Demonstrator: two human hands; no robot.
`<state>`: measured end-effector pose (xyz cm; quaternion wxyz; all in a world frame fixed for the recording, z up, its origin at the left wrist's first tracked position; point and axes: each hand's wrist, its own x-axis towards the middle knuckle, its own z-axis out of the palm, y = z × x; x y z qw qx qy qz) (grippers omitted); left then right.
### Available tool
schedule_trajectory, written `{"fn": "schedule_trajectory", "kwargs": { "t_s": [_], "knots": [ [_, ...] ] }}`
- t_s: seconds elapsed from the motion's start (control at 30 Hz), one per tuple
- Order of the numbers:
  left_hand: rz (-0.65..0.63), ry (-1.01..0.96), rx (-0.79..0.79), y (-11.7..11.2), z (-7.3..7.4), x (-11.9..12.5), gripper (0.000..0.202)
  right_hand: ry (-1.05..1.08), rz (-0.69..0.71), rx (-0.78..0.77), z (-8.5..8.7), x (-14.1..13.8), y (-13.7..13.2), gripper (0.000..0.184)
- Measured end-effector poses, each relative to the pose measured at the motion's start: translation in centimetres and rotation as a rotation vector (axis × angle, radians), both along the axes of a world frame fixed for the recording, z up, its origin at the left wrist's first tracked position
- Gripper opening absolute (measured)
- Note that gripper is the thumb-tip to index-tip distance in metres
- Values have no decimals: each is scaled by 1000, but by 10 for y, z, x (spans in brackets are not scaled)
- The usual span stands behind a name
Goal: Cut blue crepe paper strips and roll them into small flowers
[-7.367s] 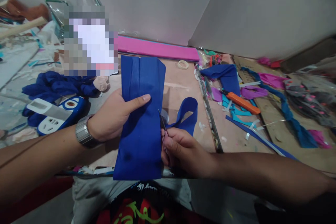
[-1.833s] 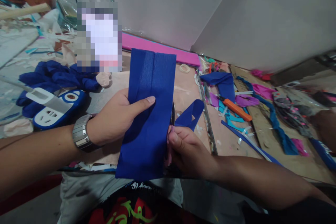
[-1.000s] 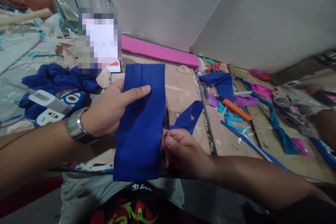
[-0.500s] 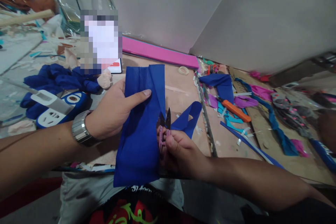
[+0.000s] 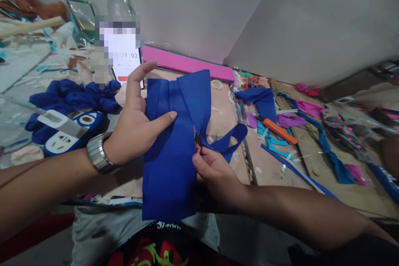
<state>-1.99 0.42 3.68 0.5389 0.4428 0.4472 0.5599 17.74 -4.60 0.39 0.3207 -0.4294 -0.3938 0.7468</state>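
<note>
From the head camera, the left hand [image 5: 134,126] pinches the blue sheet [image 5: 166,166], thumb laid across its front, the other fingers behind it, the forefinger lifted clear and pointing up; the right hand [image 5: 215,170] is closed tight about small snips [image 5: 198,138], whose dark blades stand up out of the fist at the sheet's right edge. The sheet hangs upright between the two grips, most of it below the left thumb, its lower end over the lap; above the blades a flap [image 5: 195,91] leans away from the rest, and a narrow strip [image 5: 233,139] loops off just beyond the right hand's knuckles. It is deep blue, matte, with lengthwise creases. A wristwatch [image 5: 98,156] sits behind the left grip; a phone [image 5: 126,64] stands past the raised forefinger, its upper part blurred. The snips' handles are buried in the fist; whether the blades are parted cannot be told; the sheet's back is hidden.
</note>
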Motion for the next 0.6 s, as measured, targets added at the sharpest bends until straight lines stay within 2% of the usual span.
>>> {"fn": "schedule_trajectory", "kwargs": {
  "t_s": [0.07, 0.17, 0.23, 0.3, 0.6],
  "knots": [
    [46, 80, 90, 0, -1, -1, 89, 8, 20, 9, 0, 1, 0, 46],
    [93, 213, 182, 1, -4, -4, 56, -25, 34, 24, -3, 3, 1, 47],
    [67, 291, 186, 2, -4, -6, 31, -22, 40, 30, -5, 5, 0, 50],
    [16, 326, 153, 3, -2, -7, 15, -4, 40, 42, -6, 5, 0, 52],
    [-3, 271, 110, 1, 0, -5, 43, 59, 73, 31, -6, 7, -3, 50]
  ]
}}
